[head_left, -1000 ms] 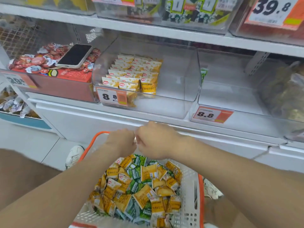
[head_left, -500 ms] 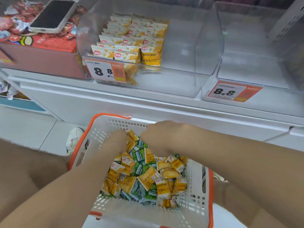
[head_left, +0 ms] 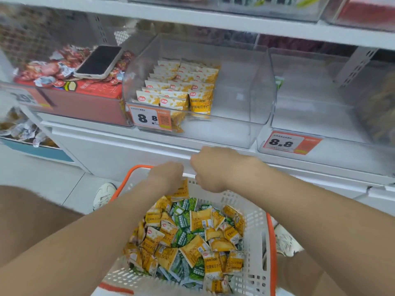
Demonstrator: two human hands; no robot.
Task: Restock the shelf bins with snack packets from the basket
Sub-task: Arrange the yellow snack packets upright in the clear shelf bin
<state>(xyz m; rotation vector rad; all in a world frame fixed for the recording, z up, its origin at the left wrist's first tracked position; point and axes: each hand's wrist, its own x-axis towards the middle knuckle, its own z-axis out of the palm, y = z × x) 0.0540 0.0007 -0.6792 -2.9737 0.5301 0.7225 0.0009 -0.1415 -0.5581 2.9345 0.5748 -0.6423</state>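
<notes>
A few yellow snack packets (head_left: 181, 190) are hanging from under the left hand (head_left: 167, 177), which is gripping them just above the far end of the basket (head_left: 271, 242). The rest, yellow ones mixed with green packets (head_left: 186, 238), are lying heaped inside it. The right hand (head_left: 213, 169) is hovering just beside the left with its fingers curled under, and from behind I cannot tell whether it is holding anything.

The step in hand is probably carrying a handful up to the clear bin (head_left: 245, 116) on the shelf (head_left: 149, 144) above. There, matching rows (head_left: 177, 88) are standing upright at the bin's left, while its right part is lying bare.

To do this well, the person should be taking only yellow ones in the handful and turning them upright and face forward. Setting them down beside the standing rows, rather than dropping them, should be saving those rows from toppling.
</notes>
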